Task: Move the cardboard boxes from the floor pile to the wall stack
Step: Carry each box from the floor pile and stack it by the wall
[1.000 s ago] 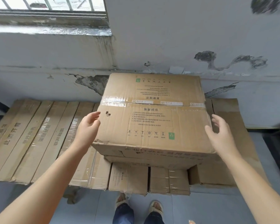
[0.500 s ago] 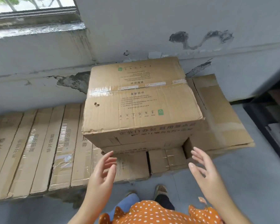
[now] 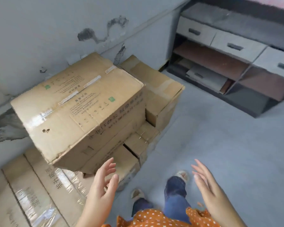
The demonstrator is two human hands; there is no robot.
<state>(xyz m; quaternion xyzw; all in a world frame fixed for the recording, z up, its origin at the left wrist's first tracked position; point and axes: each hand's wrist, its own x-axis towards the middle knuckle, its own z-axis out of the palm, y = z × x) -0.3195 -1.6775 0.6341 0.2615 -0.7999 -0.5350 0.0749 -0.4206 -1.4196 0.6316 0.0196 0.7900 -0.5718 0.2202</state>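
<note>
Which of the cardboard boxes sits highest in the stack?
The big taped box with green squares and a small hole on its top; the other boxes lie below or beside it.

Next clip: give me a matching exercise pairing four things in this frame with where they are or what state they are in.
Things:
1. top cardboard box
2. left hand
3. drawer unit
4. right hand

Places or states:
A. by the wall, far right of the view
B. open, empty, in front of the stack's lower boxes
C. on the wall stack, its near corner overhanging
D. open, empty, over bare floor

Pairs: 1-C, 2-B, 3-A, 4-D
</note>
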